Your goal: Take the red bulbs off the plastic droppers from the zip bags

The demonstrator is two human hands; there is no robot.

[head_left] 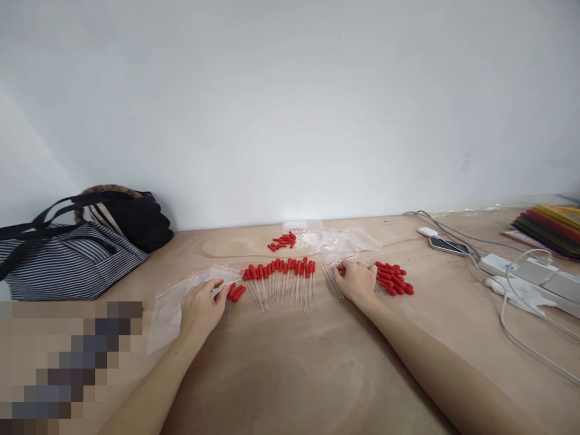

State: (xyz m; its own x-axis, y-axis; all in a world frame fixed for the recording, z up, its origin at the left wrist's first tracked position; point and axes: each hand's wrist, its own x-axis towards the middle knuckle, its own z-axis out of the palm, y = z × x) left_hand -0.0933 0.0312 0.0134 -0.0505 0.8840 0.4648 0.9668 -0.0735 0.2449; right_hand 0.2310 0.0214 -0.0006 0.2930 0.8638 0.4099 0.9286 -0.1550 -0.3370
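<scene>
My left hand (203, 309) pinches a thin glass dropper (234, 281) that points right, its red end by the row of droppers. Below it lie loose red rubber bulbs (236, 293). Several finished-looking droppers (277, 284), clear tubes with red bulbs at the far end, lie side by side between my hands. Fingers closed, my right hand (357, 279) rests on a group of bare glass tubes (333, 283); its fingertips are at one tube, partly hidden. Just right of it is a pile of red bulbs (394, 279).
A flat plastic bag (165, 314) lies under my left forearm. Farther back are more small red bulbs (283, 241) and clear bags (344, 241). A striped bag (81, 257) stands left; a power strip (528, 269), cables and coloured sheets (550, 226) lie right.
</scene>
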